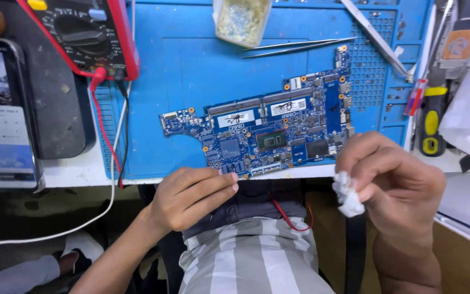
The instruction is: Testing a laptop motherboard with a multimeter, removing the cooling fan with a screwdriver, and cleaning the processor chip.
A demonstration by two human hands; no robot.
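A blue laptop circuit board (267, 130) lies flat on a blue work mat (175, 65), near the bench's front edge. My left hand (191, 196) rests at that edge with its fingertips touching the board's near left corner; the fingers are loosely curled and hold nothing. My right hand (395, 182) hovers just right of the board, pinching a small crumpled white tissue wad (347, 194) between thumb and fingers.
A red-cased multimeter (91, 32) with red and black leads (107, 130) sits at the back left. A phone (1, 114) with a lit screen lies at the far left. Tweezers (300, 46), a clear plastic tub (242, 20) and a yellow-black screwdriver (432, 122) surround the board.
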